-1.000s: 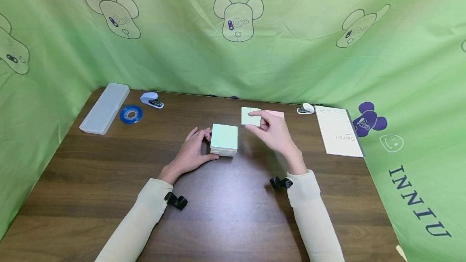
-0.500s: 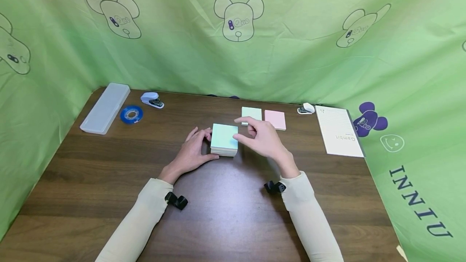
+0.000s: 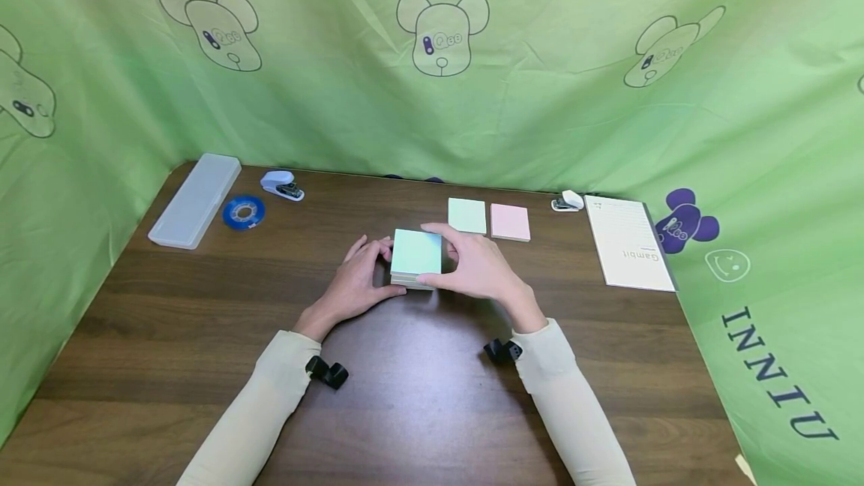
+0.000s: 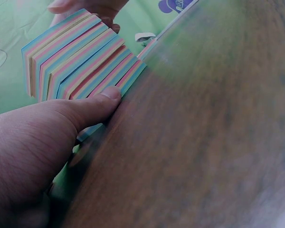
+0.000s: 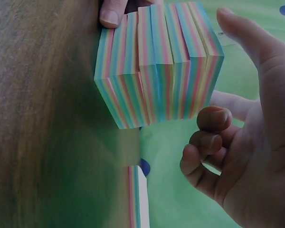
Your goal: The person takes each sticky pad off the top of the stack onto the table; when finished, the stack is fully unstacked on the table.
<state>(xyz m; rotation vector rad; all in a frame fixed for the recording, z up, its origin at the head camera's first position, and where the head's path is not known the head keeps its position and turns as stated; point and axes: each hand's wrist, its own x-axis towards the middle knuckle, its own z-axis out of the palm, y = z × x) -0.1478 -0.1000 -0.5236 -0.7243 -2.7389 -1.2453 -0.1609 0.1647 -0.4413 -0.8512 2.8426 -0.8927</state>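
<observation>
Two hands meet at one sticky-note block (image 3: 415, 258) mid-table. Left hand (image 3: 355, 281) grips its left side, thumb against the near bottom edge, fingers curled at the far corner. Right hand (image 3: 476, 267) sits at the block's right side, index finger over the far top edge, thumb along the near side, other fingers curled and apart from the stack; a firm grip can't be told. Behind lie a green pad (image 3: 467, 215) and pink pad (image 3: 510, 222) side by side. Wooden table (image 3: 418, 396) carries a notepad (image 3: 628, 243) far right, tape roll (image 3: 244, 212), stapler (image 3: 281, 184) and clear case (image 3: 196, 199) far left.
</observation>
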